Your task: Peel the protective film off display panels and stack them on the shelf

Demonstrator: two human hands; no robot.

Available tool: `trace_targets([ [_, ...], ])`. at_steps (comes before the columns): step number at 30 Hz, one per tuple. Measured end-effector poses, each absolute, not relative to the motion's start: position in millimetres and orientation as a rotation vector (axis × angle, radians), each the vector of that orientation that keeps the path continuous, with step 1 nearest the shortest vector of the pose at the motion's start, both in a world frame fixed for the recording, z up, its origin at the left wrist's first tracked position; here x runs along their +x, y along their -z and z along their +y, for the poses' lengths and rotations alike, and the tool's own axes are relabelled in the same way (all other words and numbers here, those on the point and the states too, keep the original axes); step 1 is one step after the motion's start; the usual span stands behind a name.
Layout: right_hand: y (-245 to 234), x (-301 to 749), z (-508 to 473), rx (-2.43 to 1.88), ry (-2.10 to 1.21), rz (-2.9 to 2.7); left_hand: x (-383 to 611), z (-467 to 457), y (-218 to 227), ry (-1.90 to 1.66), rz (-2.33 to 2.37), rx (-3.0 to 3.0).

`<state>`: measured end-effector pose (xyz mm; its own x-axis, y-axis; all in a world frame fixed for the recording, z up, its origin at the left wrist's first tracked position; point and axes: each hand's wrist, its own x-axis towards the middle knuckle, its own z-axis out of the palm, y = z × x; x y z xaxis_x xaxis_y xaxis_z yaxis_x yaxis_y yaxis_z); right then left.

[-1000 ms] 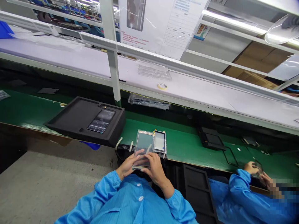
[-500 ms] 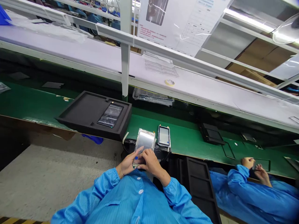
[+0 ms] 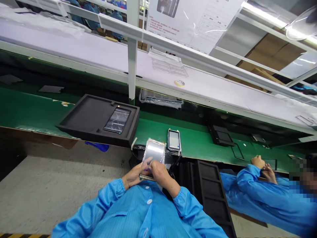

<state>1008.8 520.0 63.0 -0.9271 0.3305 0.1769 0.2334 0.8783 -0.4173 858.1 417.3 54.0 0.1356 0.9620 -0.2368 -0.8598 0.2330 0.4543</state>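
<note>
A flat display panel (image 3: 155,152) with a glossy grey face and shiny film edges is tilted in front of my chest. My left hand (image 3: 133,175) is closed round its lower left edge, with the thumb over the face. My right hand (image 3: 160,172) lies over the panel's lower right part, fingers curled together; whatever they pinch is hidden. Just beyond, a second panel (image 3: 174,140) with a black frame and pale face lies on the green bench. Left of it, a black foam tray (image 3: 85,114) holds a dark, film-covered panel (image 3: 117,120).
Black plastic (image 3: 136,155) hangs at the bench edge. Black compartment trays (image 3: 214,195) stand to my right. Further right, a co-worker's hands (image 3: 259,162) hold a dark frame. A white shelf (image 3: 99,53) with a tape roll (image 3: 179,83) runs above the green bench (image 3: 195,142).
My right fingers have curled tighter over the panel's lower part, and the blue tab there is out of sight. The co-worker's hands have come closer together. The view has shifted slightly.
</note>
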Motion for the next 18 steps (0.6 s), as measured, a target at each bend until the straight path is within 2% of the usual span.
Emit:
trace_targets([
  [3, -62.7, 1005.7, 523.6, -0.701, -0.989, -2.587, 855.3, 404.6, -51.1, -1.281, 0.492, 0.365],
  [5, -73.6, 1009.2, 539.6, -0.856, -1.288, -2.255, 851.7, 395.1, -47.3, -1.238, 0.489, 0.403],
  [7, -92.3, 1023.0, 568.6, -0.985, -1.400, -1.806, 847.2, 385.3, -43.3, -1.210, 0.512, 0.413],
  [9, -114.4, 1047.9, 603.4, -1.042, -1.288, -1.389, 842.2, 376.5, -40.6, -1.186, 0.541, 0.421],
  [11, -133.5, 1078.0, 632.0, -1.038, -1.009, -1.163, 837.6, 370.2, -40.4, -1.173, 0.573, 0.430],
  [15, -142.4, 1114.6, 639.9, -1.201, -0.398, -1.391, 831.6, 367.8, -45.4, -1.191, 0.683, 0.442],
  [16, -137.4, 1113.7, 632.5, -1.240, -0.372, -1.513, 831.1, 368.7, -46.9, -1.193, 0.707, 0.445],
  [18, -121.7, 1100.6, 613.0, -1.260, -0.610, -1.704, 831.5, 371.1, -49.2, -1.194, 0.741, 0.450],
])
